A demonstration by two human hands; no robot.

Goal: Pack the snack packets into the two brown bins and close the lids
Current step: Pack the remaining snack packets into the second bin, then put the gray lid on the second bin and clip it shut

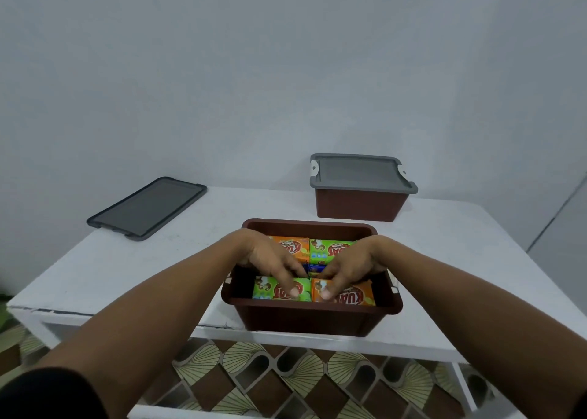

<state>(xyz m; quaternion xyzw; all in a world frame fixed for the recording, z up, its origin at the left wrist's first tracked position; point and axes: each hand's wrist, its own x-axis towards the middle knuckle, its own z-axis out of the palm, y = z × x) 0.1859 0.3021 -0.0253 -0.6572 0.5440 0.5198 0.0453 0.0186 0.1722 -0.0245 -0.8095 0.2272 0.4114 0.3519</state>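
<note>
Bare forearms reach from the near edge to an open brown bin [305, 320] at the near side of the white table [127, 266]. It is packed with snack packets: green packet [270, 288] near left, orange packet [352, 296] near right (a blue packet [313, 267] peeks out behind them).

The left hand [273, 260] and right hand [352, 263] angle down side by side, fingers extended and gripping nothing. Left fingertips [293, 291] press the green packet; the right hand's rest on the orange one.

At far right stands a second bin [359, 204], its grey lid [359, 172] on. A loose lid [146, 207] lies flat at far left.
</note>
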